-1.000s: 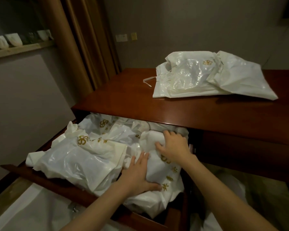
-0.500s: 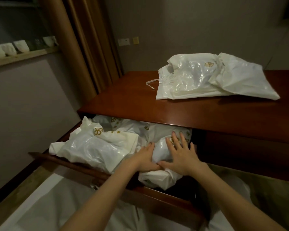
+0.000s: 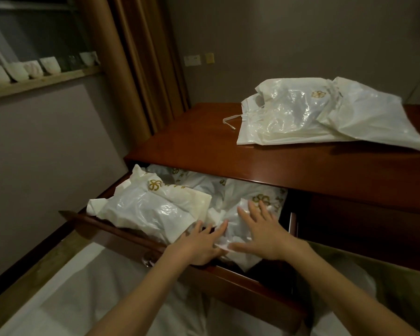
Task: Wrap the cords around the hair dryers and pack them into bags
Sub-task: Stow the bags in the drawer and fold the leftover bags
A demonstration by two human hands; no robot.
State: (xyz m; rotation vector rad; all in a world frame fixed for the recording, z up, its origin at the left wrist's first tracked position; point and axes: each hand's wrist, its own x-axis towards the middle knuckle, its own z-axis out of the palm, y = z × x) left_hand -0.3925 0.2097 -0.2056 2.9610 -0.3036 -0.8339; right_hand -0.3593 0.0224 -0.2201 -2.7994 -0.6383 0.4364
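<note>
At nine o'clock in the open drawer (image 3: 141,236) lies a plump packed bag (image 3: 153,209) of glossy, crinkled white plastic with a gold emblem. My left hand (image 3: 199,246) is spread flat at the drawer's front edge, grasping nothing. My right hand (image 3: 264,235), fingers straight, presses a soft bag (image 3: 255,197) lying directly beneath it. Flat bags (image 3: 325,115) rest on the polished wooden dresser top (image 3: 204,139) at one o'clock, well apart.

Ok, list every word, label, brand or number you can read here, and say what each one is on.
No readable words or numbers anywhere.
Bags in the drawer: gold knot-like emblem only, no lettering legible.
Bags on the dresser top: same gold emblem, no text.
Wall plates: too small and dim to show any marking.
</note>
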